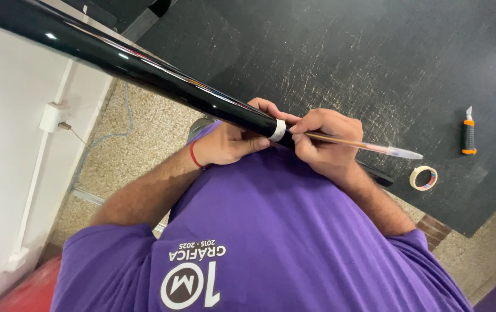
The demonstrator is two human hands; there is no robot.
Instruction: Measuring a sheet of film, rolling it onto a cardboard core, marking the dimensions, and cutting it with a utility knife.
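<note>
A long glossy black roll (126, 60) runs from the top left down toward my chest. Near its lower end is a white tape band (278, 130). My left hand (230, 143), with a red band on its wrist, grips the roll just beside the tape band. In my right hand (326, 144) I hold a clear pen (375, 148), its tip at the white band and its capped end pointing right. Both hands are close against my purple shirt (271, 231).
A scratched black tabletop (375, 52) lies ahead. On it at the right are an orange and black utility knife (468, 136) and a small roll of tape (423, 177). A white wall with cable conduit (51, 115) is to the left, over a speckled floor (138, 144).
</note>
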